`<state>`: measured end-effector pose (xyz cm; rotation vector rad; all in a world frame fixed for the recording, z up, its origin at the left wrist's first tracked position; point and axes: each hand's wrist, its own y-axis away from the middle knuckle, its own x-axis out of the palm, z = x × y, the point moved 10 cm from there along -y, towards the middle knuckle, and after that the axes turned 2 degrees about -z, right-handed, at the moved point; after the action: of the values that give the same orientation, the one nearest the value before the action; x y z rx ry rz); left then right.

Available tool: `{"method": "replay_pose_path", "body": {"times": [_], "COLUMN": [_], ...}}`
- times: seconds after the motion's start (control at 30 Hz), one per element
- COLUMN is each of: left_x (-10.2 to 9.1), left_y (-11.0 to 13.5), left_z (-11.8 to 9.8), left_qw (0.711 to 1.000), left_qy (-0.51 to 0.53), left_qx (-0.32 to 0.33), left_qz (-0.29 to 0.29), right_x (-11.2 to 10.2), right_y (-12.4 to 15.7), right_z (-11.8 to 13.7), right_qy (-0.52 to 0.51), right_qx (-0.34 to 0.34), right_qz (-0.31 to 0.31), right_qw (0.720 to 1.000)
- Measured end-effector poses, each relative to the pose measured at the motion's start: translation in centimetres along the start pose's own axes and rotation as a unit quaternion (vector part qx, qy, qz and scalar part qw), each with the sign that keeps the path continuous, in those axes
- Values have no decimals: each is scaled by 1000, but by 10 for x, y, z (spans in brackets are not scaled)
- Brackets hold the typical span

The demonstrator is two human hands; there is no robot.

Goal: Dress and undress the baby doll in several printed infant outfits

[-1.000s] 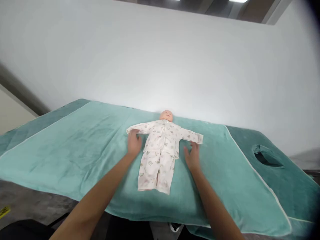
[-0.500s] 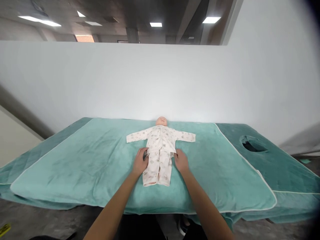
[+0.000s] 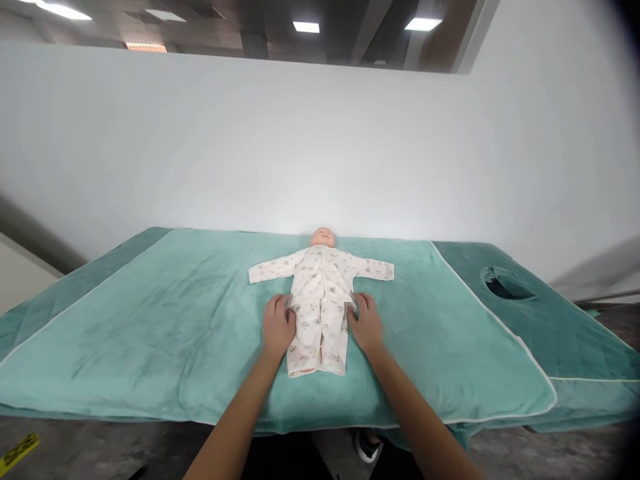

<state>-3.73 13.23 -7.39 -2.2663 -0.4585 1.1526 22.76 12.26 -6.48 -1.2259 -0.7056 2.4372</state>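
A baby doll [image 3: 322,237] in a white patterned sleepsuit [image 3: 320,283] lies on its back on a light green towel [image 3: 165,313], arms spread, head towards the wall. My left hand [image 3: 278,327] rests at the doll's left hip, fingers together and curled against the trousers' waist. My right hand [image 3: 366,325] mirrors it on the other hip, fingers bent onto the cloth. Both hands press in on the doll's waist from either side.
The towel covers a darker green massage table [image 3: 570,327] with a face hole [image 3: 504,285] at the right end. A white wall stands right behind the table. Grey floor shows below the front edge, with a yellow strip [image 3: 17,452] at the lower left.
My hands have come in from beside the doll's arms down to its hips and closed onto the waist. The view rose and pulled back a little.
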Motion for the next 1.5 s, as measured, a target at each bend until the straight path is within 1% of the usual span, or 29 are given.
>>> {"method": "replay_pose_path", "body": {"times": [0.07, 0.13, 0.2, 0.3, 0.37, 0.4, 0.47, 0.53, 0.6, 0.67, 0.77, 0.83, 0.93, 1.03, 1.1, 1.13, 1.2, 1.27, 1.37, 1.43, 1.5], "left_x": [6, 11, 14, 14, 11, 9, 6, 5, 3, 0, -7, -11, -13, -16, -18, -18, -19, -23, -35, -44, -52], "left_y": [2, 3, 4, 4, 2, 2, 0, -1, -2, -4, -6, -4, 7, 32, 53, 63, 82, 95, 97, 94, 92], "left_z": [-10, -16, -17, -17, -16, -14, -10, -6, -3, -2, 1, 3, 6, 2, -9, -19, -43, -68, -96, -111, -122], "left_qw": [999, 996, 994, 994, 995, 996, 998, 999, 998, 997, 994, 990, 976, 963, 960, 961, 967, 974, 979, 978, 976], "left_qy": [-5, -17, -33, -41, -33, -26, -5, 20, 45, 67, 94, 117, 172, 218, 232, 232, 199, 131, 54, 43, 46], "left_qx": [49, 74, 80, 82, 73, 65, 45, 25, 8, -7, -43, -76, -123, -142, -117, -90, -12, 66, 142, 172, 193], "left_qz": [23, 46, 59, 65, 54, 46, 33, 30, 31, 28, 21, 23, 46, 75, 102, 121, 161, 174, 139, 111, 87], "right_x": [5, 10, 12, 9, 10, 14, 24, 27, 19, 9, -2, -6, -7, -2, 0, 0, -2, -13, -46, -71, -85], "right_y": [-9, -19, -30, -41, -41, -38, -27, -12, 6, 27, 64, 86, 107, 114, 115, 116, 115, 111, 98, 88, 83], "right_z": [13, 23, 32, 46, 57, 62, 66, 62, 56, 56, 64, 67, 63, 56, 52, 51, 48, 49, 59, 73, 89], "right_qy": [10, 24, 37, 41, 35, 31, 21, 5, -24, -61, -117, -141, -145, -161, -193, -212, -246, -267, -259, -236, -211], "right_qx": [-45, -64, -67, -63, -73, -84, -98, -84, -59, -52, -55, -40, 2, 29, 36, 40, 48, 46, 10, -30, -71], "right_qz": [12, 21, 23, 7, 6, 17, 51, 63, 45, 40, 80, 106, 125, 140, 145, 146, 151, 145, 104, 73, 64], "right_qw": [999, 997, 997, 997, 997, 996, 994, 994, 997, 996, 988, 983, 981, 977, 970, 965, 956, 952, 960, 968, 973]}}
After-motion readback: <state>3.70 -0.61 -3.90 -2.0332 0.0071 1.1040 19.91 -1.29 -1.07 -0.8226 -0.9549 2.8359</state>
